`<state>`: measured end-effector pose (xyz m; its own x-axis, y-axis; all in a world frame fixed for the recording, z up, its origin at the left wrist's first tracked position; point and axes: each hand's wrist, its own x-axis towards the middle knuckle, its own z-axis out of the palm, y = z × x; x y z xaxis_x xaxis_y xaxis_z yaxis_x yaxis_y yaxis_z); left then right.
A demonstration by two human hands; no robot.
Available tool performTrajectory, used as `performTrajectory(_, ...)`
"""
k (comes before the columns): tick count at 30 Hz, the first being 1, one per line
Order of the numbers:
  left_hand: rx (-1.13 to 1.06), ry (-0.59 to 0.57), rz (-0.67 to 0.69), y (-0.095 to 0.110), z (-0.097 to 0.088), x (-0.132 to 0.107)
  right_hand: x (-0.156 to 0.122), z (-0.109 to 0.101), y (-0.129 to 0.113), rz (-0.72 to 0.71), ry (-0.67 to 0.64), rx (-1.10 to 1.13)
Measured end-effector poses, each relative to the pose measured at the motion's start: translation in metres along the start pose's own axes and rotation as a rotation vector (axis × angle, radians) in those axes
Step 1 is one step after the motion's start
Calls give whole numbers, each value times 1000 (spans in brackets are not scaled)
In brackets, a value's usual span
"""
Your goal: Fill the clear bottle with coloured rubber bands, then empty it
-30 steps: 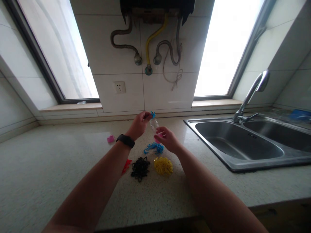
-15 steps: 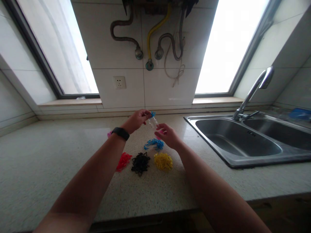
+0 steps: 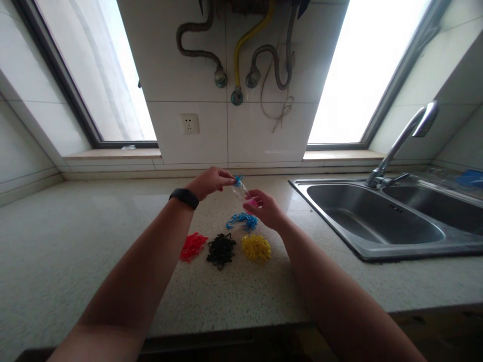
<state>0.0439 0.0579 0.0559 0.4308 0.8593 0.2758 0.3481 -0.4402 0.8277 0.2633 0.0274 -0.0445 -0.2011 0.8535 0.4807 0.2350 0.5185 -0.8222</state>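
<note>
My left hand (image 3: 209, 182), with a black band on the wrist, pinches a few small blue pieces (image 3: 237, 179) at the mouth of a small clear bottle (image 3: 240, 190). My right hand (image 3: 266, 208) holds that bottle, tilted, by its lower end, where something pink shows. Both hands hover above the counter. Beneath them lie four small piles: blue (image 3: 241, 220), red (image 3: 192, 246), black (image 3: 221, 249) and yellow (image 3: 256, 248).
A speckled stone counter (image 3: 75, 251) runs to a steel double sink (image 3: 377, 221) with a tap (image 3: 405, 136) on the right. Behind are a tiled wall with a socket (image 3: 189, 123), hoses (image 3: 241, 55) and two windows. A blue object (image 3: 470, 177) lies far right.
Both hands have stayed together at the bottle, which now tilts more. The view has shifted, so the red pile shows in full and the pink thing behind my left wrist is hidden.
</note>
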Motion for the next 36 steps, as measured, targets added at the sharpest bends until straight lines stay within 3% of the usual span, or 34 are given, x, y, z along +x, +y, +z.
performTrajectory(11, 180, -38, -20, 16, 1, -6, 0, 1, 1, 28, -6, 28)
performTrajectory(20, 140, -50, 15, 16, 4, -2, 0, 2, -3, 9, -2, 20)
performTrajectory(26, 173, 49, 15, 18, 9, -2, 0, 1, -3, 7, -3, -5)
performTrajectory(36, 99, 38, 6, 17, 9, -2, 1, 1, 0, -18, 11, 11)
